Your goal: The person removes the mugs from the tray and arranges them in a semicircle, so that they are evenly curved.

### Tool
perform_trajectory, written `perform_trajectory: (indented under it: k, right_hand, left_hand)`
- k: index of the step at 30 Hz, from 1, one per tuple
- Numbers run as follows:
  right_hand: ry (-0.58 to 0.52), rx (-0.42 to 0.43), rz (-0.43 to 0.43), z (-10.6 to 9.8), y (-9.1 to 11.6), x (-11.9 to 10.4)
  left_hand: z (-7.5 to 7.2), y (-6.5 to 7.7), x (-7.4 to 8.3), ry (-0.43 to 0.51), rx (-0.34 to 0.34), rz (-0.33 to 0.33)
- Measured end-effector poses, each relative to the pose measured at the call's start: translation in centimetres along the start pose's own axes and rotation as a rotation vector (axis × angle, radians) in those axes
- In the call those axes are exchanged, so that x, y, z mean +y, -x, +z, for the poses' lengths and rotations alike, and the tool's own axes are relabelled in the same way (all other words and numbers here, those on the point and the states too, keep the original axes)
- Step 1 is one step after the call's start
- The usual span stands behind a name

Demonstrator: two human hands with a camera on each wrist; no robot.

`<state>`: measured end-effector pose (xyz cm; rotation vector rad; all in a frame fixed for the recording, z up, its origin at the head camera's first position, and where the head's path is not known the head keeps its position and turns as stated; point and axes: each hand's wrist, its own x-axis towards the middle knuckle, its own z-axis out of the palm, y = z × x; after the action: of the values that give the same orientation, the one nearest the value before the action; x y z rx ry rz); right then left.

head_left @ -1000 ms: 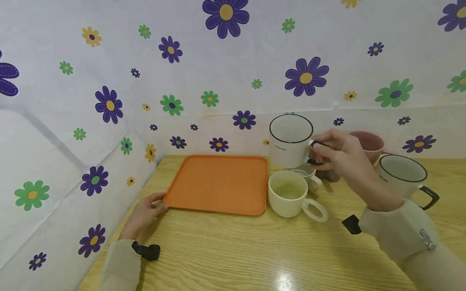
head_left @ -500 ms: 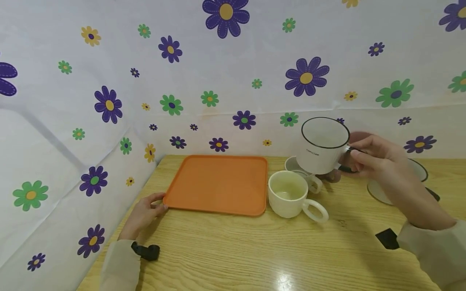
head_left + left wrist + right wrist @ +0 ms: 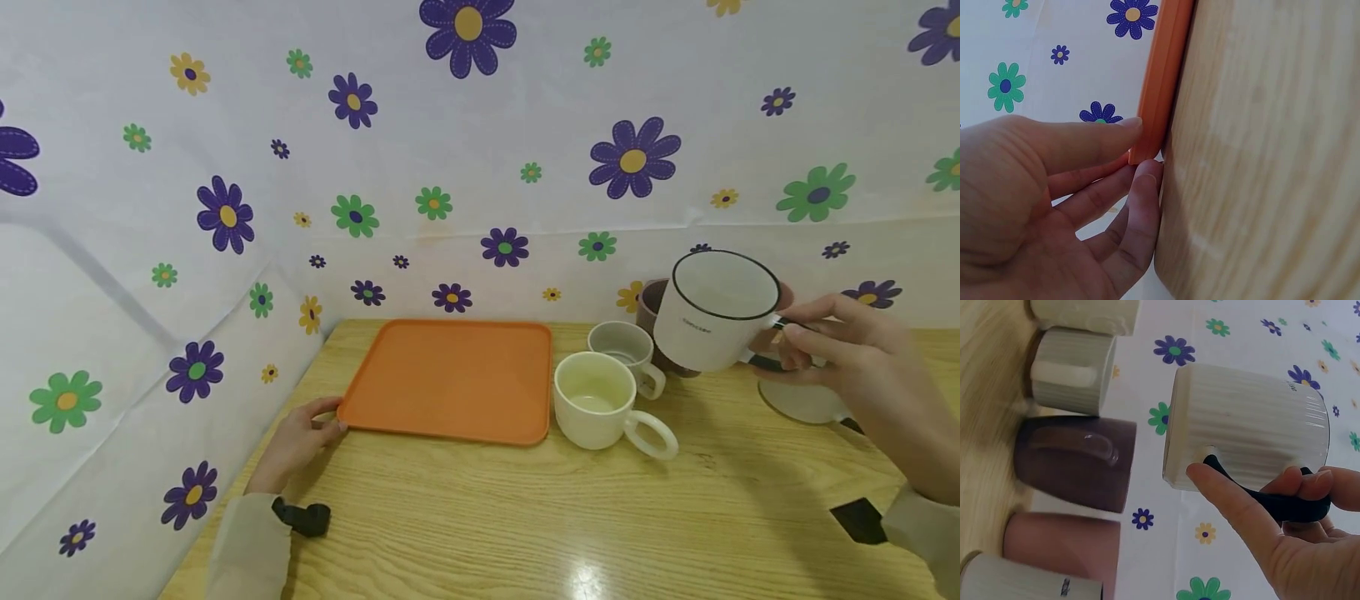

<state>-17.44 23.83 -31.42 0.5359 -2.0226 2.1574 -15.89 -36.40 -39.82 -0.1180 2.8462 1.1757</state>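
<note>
My right hand (image 3: pixel 862 358) grips the black handle of a white ribbed mug (image 3: pixel 708 329) with a black rim. This mug hangs above the table, slightly tilted, right of the other cups. In the right wrist view, fingers and thumb wrap its handle. At the left, my left hand (image 3: pixel 300 437) holds the near left corner of an orange tray (image 3: pixel 450 383), which lies flat on the table. The left wrist view shows the thumb against the tray's rim (image 3: pixel 1159 94) and fingers at its corner.
Right of the tray stand a cream mug (image 3: pixel 581 421) with a ring handle, a small pale cup (image 3: pixel 611 343) and a dark purple mug (image 3: pixel 652 302). A pink mug (image 3: pixel 1063 547) and another white mug (image 3: pixel 802 400) stand farther right, partly hidden. A flowered cloth (image 3: pixel 420 150) hangs behind.
My right hand has carried the white mug rightward and slightly down, from above the small cup to beyond the purple mug. The left hand and tray have stayed put.
</note>
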Motion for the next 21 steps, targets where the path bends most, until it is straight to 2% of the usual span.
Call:
perform_trajectory:
  k: [8, 15, 18, 21]
  right_hand:
    - [-0.042, 0.026, -0.029, -2.1, 1.4, 0.7]
    - [-0.087, -0.014, -0.046, -4.1, 2.6, 1.5]
    - [-0.082, 0.016, -0.042, -5.5, 2.9, 2.7]
    - [-0.055, 0.03, -0.033, -8.0, 3.1, 4.6]
  left_hand:
    - [-0.1, 0.1, 0.3, -0.003, -0.014, 0.01]
    - [-0.1, 0.0, 0.2, -0.002, -0.014, 0.006]
    - [-0.1, 0.0, 0.1, 0.001, -0.014, 0.002]
    - [-0.1, -0.1, 0.0, 0.002, -0.012, 0.001]
